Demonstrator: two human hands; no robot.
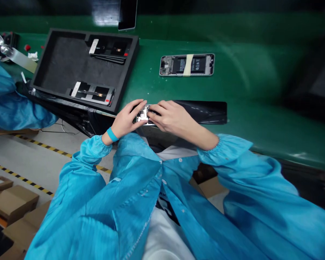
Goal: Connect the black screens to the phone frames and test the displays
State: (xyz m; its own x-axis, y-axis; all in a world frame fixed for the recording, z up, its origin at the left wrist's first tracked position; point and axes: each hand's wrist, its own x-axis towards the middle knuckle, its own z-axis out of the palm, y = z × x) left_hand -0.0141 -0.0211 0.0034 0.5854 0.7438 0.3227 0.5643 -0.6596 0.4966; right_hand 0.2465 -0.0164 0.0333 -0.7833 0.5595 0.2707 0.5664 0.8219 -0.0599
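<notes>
A bright blue cloth work jacket [97, 216] bulks nearest; past it, the left hand [126, 120] holds an opened phone with bare silvery innards [142, 115], thumb and fingers straddling its left end. The right hand [169, 116] bunches its fingertips over it; whether they grip, I can't tell. The phone lies between both hands, seemingly lengthwise along the shiny green bench [246, 83], a flat glossy black panel [207, 111] to its right.

A smooth dark-green bench top [254, 119] runs across the scene. On its left lies a shallow rectangular black foam tray [128, 61]. Right of that, toward the far side, an opened silver-framed phone [178, 65] lies flat; nearer, along the near edge, a glossy black rectangular slab [208, 112]. Left of the tray sit a translucent metal-topped bottle [23, 61] and a crumpled white scrap [33, 56].
</notes>
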